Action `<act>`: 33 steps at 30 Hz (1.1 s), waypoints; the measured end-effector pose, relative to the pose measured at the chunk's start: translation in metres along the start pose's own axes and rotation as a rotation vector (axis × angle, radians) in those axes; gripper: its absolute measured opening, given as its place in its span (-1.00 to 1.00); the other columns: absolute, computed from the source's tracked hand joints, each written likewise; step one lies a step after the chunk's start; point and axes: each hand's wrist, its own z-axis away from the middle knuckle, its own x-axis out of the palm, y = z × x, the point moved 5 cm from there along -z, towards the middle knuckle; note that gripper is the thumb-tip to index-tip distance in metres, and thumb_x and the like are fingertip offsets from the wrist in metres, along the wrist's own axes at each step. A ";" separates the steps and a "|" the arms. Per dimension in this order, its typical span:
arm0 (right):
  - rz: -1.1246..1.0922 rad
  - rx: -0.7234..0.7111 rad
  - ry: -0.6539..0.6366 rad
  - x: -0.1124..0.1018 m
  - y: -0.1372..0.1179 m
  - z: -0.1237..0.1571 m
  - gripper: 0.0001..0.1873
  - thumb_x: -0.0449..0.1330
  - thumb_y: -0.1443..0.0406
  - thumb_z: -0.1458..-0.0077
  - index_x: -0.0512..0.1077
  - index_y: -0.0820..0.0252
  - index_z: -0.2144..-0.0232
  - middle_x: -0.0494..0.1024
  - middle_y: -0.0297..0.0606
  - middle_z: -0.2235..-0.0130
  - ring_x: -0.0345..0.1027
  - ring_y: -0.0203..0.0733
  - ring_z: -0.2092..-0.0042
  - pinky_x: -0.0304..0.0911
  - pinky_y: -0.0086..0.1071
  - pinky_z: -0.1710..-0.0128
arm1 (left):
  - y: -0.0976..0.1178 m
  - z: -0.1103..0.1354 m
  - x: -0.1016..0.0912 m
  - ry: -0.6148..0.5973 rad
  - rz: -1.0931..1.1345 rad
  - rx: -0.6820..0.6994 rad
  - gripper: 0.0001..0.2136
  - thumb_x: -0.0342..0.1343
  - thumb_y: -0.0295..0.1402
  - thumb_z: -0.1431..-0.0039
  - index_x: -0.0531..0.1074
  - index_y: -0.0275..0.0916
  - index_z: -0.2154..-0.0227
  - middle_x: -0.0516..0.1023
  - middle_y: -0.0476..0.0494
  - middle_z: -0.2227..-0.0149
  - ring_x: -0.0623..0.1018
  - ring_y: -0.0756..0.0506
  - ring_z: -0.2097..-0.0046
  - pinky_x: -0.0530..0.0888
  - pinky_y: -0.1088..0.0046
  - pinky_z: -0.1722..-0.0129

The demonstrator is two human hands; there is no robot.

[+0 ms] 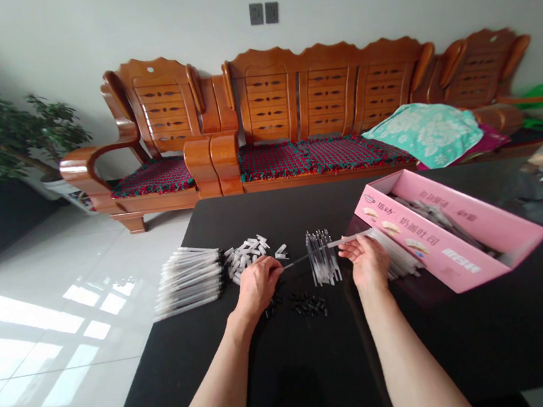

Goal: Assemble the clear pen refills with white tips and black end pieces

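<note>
A: Clock centred between the hands, twelve toward the wooden sofa (328,102). Left hand (258,280)?

B: Near nine. Finger and thumb pinched together on the nine-o'clock end of a thin dark rod (302,259); I judged it held there to leave the length free.

A: Right hand (370,261)?

B: Three o'clock, palm partly upturned, fingers loosely bent. Light hold on a pale tube (335,242), mouth toward nine, probably to keep it in line with the rod. The two met between the hands; whether one sat inside the other was too fine to make out.

A: Supplies?

B: Row of thin rods (325,266) near centre, beneath the held one, lying twelve to six, likely for picking singly. Loose tubes (397,254) at three, handy for that side. White pieces (245,257) toward ten, black pieces (310,305) at six, heaped apart, seemingly so kinds didn't mix.

A: And nine?

B: White sticks (187,282) laid in a stack, dark ends toward three, perhaps for tidiness.

A: The pink box (418,242)?

B: Beyond the loose tubes at three, set aslant, with more pale lengths inside; well placed, I thought, as a store.
</note>
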 end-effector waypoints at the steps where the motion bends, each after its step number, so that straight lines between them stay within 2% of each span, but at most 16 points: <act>1: 0.003 0.001 0.002 0.000 0.000 0.000 -0.80 0.31 0.24 0.10 0.42 0.25 0.44 0.62 -0.24 0.52 0.51 -0.19 0.55 0.42 -0.42 0.62 | 0.000 0.000 0.000 0.001 -0.001 -0.001 -0.88 0.10 -0.39 -0.24 0.51 -0.21 0.38 0.56 -0.07 0.33 0.53 -0.05 0.28 0.37 0.48 0.24; 10: 0.028 0.036 -0.052 0.006 0.004 0.003 -0.78 0.32 0.24 0.12 0.41 0.23 0.42 0.63 -0.23 0.51 0.50 -0.19 0.57 0.41 -0.43 0.64 | 0.002 0.000 0.003 0.008 0.061 0.003 -0.91 0.13 -0.41 -0.21 0.52 -0.21 0.39 0.56 -0.04 0.33 0.53 -0.05 0.26 0.37 0.48 0.24; 16: 0.051 0.100 -0.080 0.010 0.007 0.006 -0.79 0.33 0.25 0.12 0.42 0.25 0.45 0.62 -0.19 0.53 0.48 -0.19 0.59 0.41 -0.43 0.65 | 0.019 0.002 0.003 0.007 0.203 0.012 -0.91 0.16 -0.36 -0.20 0.52 -0.20 0.39 0.56 -0.02 0.36 0.52 -0.03 0.31 0.37 0.50 0.27; 19: 0.078 0.227 -0.206 0.021 0.014 0.015 -0.79 0.34 0.25 0.14 0.42 0.24 0.47 0.62 -0.18 0.52 0.47 -0.21 0.60 0.41 -0.43 0.66 | 0.031 0.004 0.009 0.013 0.229 0.031 -0.90 0.18 -0.34 -0.20 0.51 -0.21 0.41 0.53 -0.02 0.39 0.50 -0.02 0.33 0.36 0.50 0.29; 21: 0.098 0.332 -0.330 0.029 0.021 0.024 -0.78 0.35 0.26 0.15 0.43 0.25 0.46 0.63 -0.18 0.51 0.46 -0.21 0.60 0.40 -0.43 0.66 | 0.037 0.004 0.012 0.016 0.243 0.052 -0.87 0.19 -0.29 -0.19 0.51 -0.22 0.41 0.51 -0.02 0.40 0.48 -0.02 0.34 0.35 0.51 0.32; 23: 0.108 0.391 -0.401 0.033 0.025 0.030 -0.79 0.35 0.26 0.14 0.44 0.25 0.45 0.62 -0.19 0.51 0.45 -0.22 0.61 0.38 -0.44 0.67 | 0.039 0.004 0.013 0.028 0.262 0.067 -0.82 0.19 -0.22 -0.20 0.51 -0.22 0.40 0.51 -0.04 0.39 0.47 -0.01 0.36 0.34 0.51 0.34; 26: 0.088 0.389 -0.371 0.031 0.024 0.028 -0.78 0.34 0.25 0.11 0.46 0.26 0.40 0.60 -0.24 0.54 0.39 -0.28 0.64 0.31 -0.48 0.72 | 0.030 0.003 0.003 0.135 0.250 0.012 -0.77 0.09 -0.21 -0.27 0.51 -0.24 0.38 0.50 -0.05 0.40 0.46 -0.01 0.38 0.34 0.51 0.35; 29: 0.050 0.364 -0.326 0.027 0.020 0.023 -0.66 0.34 0.29 0.11 0.47 0.23 0.21 0.59 -0.30 0.55 0.37 -0.29 0.63 0.26 -0.51 0.72 | 0.010 0.002 -0.012 0.266 0.190 -0.086 -0.79 0.06 -0.27 -0.29 0.51 -0.25 0.38 0.52 -0.05 0.42 0.47 -0.02 0.38 0.34 0.50 0.33; 31: 0.030 0.338 -0.331 0.027 0.016 0.022 -0.52 0.34 0.31 0.10 0.44 0.16 0.06 0.58 -0.35 0.54 0.40 -0.27 0.61 0.27 -0.50 0.71 | -0.003 0.000 -0.018 0.274 0.182 -0.120 -0.84 0.09 -0.31 -0.25 0.53 -0.23 0.36 0.55 -0.04 0.40 0.48 -0.02 0.37 0.35 0.49 0.32; 33: 0.018 0.328 -0.339 0.027 0.015 0.022 -0.51 0.34 0.32 0.09 0.45 0.15 0.04 0.58 -0.35 0.54 0.40 -0.27 0.60 0.27 -0.50 0.71 | -0.012 -0.002 -0.018 0.197 0.190 -0.124 -0.87 0.11 -0.36 -0.21 0.55 -0.22 0.35 0.57 -0.03 0.39 0.49 -0.02 0.38 0.35 0.50 0.32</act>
